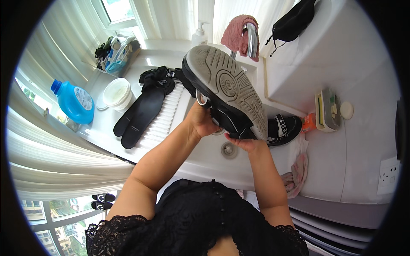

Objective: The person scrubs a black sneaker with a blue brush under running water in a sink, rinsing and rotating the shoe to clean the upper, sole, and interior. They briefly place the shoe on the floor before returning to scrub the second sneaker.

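Over the white sink a black sneaker is tilted, its grey patterned sole facing me. My left hand grips its side, fingers partly hidden behind the upper and next to a light strap or lace. Lower down, my right hand holds the near end from below. A second black shoe with a pale patterned strap rests at the sink's right side, just past my right hand. Below the held sneaker shows the round drain.
Left of the basin are two black insoles on a ribbed washboard surface, dark laces or cloth, a white tub and a blue detergent bottle. A pink cloth drapes the faucet. A soap pump stands behind.
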The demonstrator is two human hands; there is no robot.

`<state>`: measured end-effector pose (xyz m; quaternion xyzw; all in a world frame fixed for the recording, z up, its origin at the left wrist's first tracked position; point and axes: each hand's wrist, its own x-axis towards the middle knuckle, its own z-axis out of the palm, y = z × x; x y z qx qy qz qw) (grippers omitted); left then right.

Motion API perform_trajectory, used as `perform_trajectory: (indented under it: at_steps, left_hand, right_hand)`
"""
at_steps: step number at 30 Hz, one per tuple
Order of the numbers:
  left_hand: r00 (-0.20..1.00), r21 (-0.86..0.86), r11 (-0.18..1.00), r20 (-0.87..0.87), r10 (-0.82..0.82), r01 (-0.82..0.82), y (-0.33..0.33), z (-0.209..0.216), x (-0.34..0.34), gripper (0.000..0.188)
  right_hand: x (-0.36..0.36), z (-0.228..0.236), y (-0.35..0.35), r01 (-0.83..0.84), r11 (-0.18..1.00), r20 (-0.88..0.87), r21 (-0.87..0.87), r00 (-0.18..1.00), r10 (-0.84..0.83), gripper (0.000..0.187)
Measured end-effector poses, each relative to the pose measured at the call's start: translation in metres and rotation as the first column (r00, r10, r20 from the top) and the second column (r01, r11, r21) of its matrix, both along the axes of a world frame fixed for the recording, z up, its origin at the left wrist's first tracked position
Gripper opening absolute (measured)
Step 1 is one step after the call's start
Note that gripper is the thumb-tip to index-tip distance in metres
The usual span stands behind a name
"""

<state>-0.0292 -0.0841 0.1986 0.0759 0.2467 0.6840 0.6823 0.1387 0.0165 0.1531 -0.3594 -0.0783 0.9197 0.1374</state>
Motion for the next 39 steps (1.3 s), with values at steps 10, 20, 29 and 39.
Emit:
perform_trajectory:
  at_steps: [10, 20, 29, 39]
  left_hand:
    - [0.888, -0.236, 0.891, -0.352, 0.294, -0.388, -0.024, 0.05, 0.016, 0.067]
    - [0.805, -0.103, 0.806, -0.215, 0.554, -0.582, -0.09, 0.026, 0.025, 0.049]
    - [0.796, -0.149, 0.835, 0.252, 0.55, -0.529, -0.229, 0.048, 0.046, 0.029]
    - [0.501, -0.206, 0.5, 0.05, 0.864, -0.841, -0.515, 0.01, 0.069, 0.043]
  right_hand:
    - [0.0, 0.039, 0.029, -0.041, 0.309, -0.067, 0.95, 0.941, 0.333, 0.071]
    - [-0.017, 0.006, 0.014, 0.067, 0.713, -0.368, 0.698, 0.887, 0.278, 0.066]
    - [-0.036, 0.066, -0.102, 0.13, 0.463, -0.392, 0.877, 0.751, 0.531, 0.078]
    - [-0.108, 0.021, -0.389, -0.258, 0.432, -0.227, 0.864, 0.567, 0.792, 0.073]
